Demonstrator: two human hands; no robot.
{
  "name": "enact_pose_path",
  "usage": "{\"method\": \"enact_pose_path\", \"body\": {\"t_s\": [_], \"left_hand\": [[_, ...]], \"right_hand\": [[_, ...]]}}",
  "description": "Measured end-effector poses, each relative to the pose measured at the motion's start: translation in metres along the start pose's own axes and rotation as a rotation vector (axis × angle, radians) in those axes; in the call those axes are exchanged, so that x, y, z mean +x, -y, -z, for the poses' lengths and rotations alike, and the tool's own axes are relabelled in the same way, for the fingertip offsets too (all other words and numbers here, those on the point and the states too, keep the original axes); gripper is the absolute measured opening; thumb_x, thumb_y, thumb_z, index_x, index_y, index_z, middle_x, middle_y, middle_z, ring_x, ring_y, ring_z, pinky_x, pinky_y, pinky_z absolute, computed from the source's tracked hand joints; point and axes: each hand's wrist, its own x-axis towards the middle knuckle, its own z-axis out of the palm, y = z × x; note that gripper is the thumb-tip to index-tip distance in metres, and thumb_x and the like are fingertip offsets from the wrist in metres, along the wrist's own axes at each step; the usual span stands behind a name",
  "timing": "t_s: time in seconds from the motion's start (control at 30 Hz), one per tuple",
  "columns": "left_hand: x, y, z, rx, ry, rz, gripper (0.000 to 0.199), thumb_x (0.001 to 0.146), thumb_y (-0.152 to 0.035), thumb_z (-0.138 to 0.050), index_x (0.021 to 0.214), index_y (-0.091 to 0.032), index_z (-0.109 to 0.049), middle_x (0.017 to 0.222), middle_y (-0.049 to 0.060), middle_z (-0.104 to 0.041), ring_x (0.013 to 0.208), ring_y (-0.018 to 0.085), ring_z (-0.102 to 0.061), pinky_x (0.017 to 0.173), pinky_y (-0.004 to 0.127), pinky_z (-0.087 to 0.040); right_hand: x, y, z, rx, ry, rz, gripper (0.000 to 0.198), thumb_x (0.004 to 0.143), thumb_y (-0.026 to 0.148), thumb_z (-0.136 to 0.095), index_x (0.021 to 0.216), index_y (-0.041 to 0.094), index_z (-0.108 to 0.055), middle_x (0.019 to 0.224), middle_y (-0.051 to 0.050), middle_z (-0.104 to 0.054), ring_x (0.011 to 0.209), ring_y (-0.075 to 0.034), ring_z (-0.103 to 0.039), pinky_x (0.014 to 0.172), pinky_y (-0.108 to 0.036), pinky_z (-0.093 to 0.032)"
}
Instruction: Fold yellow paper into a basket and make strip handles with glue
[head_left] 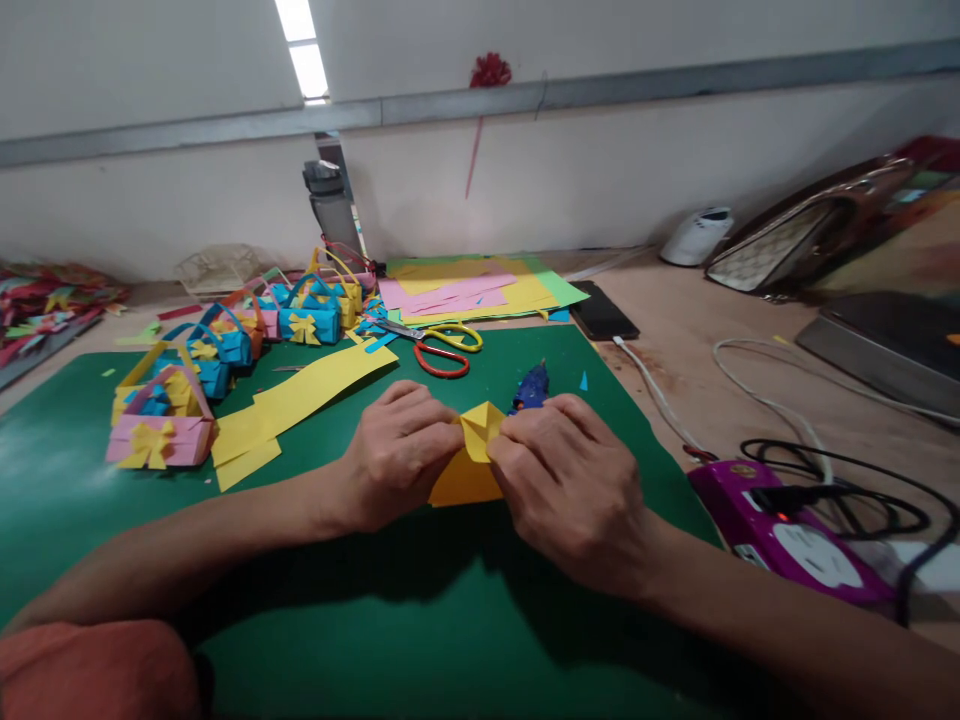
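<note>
A partly folded piece of yellow paper (465,480) is held up above the green mat (360,620). My left hand (401,455) pinches its left side, while my right hand (574,485) grips the right side. Between the two hands the paper's top edge is creased into a small pointed fold. Just behind my right hand lies a dark blue glue gun or similar tool (532,385), mostly hidden by the fingers. Scissors (439,350) with one red and one yellow handle lie beyond my left hand. To its left are yellow paper strips (315,390).
Several small paper baskets with bows (169,440) stand at the left. Coloured paper sheets (540,285) and a phone (604,312) lie at the back. A purple power strip (787,535) with cables sits at the right, and a grey bottle (334,210) stands by the wall.
</note>
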Motion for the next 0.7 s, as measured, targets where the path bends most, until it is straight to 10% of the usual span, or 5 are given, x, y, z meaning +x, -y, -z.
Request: {"method": "enact_pose_path", "body": {"t_s": [0.4,0.7], "left_hand": [[0.009,0.005,0.01,-0.032,0.093,0.195,0.022,0.082,-0.011,-0.045,0.07,-0.018,-0.062,0.078,0.004,-0.068,0.07,0.013,-0.061,0.066,0.024,-0.046],[0.022,-0.006,0.025,-0.392,0.216,0.597,0.019,0.082,-0.024,-0.055,0.068,-0.015,-0.065,0.094,0.008,-0.07,0.089,0.018,-0.063,0.08,0.029,-0.048]], "right_hand": [[-0.009,0.003,-0.004,0.133,-0.04,0.151,0.019,0.08,0.008,-0.043,0.08,0.015,-0.061,0.083,-0.009,-0.068,0.082,-0.018,-0.062,0.079,-0.039,-0.05],[-0.006,0.002,-0.007,0.116,-0.049,0.179,0.02,0.081,0.008,-0.043,0.08,0.011,-0.062,0.086,-0.014,-0.07,0.084,-0.023,-0.064,0.076,-0.042,-0.052]]}}
